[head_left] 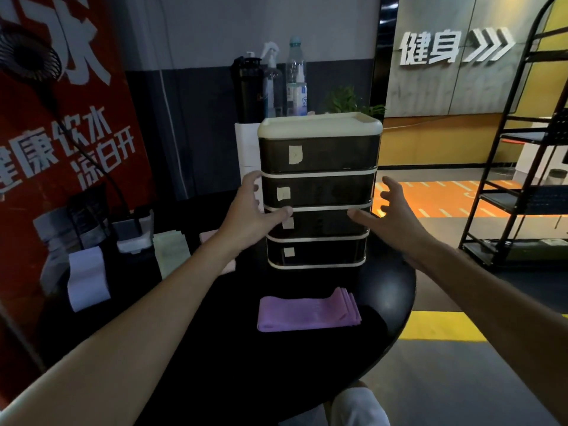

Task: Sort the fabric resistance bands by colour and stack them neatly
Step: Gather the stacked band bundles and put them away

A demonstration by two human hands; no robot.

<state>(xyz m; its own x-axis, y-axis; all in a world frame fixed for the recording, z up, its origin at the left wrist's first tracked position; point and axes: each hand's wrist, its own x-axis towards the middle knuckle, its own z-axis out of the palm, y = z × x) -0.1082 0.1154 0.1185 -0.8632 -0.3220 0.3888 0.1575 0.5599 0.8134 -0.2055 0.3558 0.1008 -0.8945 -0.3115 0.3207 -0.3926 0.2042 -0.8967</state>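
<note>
A neat stack of purple fabric bands (pixel 307 310) lies on the round black table (pixel 215 348), in front of a dark drawer unit (pixel 318 192) with a cream top and several labelled drawers. Further left on the table lie a pale lavender band (pixel 87 278), a light green band (pixel 170 253) and a pink band (pixel 229 267) partly hidden by my left forearm. My left hand (pixel 255 210) is open at the unit's left side, thumb at the third drawer's front. My right hand (pixel 390 216) is open at the unit's right side, fingers spread, holding nothing.
Behind the unit stand a black bottle (pixel 247 87), a spray bottle (pixel 272 84), a clear water bottle (pixel 296 78) and a plant (pixel 347 99). A fan (pixel 27 53) with its cable and a power strip (pixel 135 229) sit at the left. A black metal rack (pixel 522 167) stands at the right.
</note>
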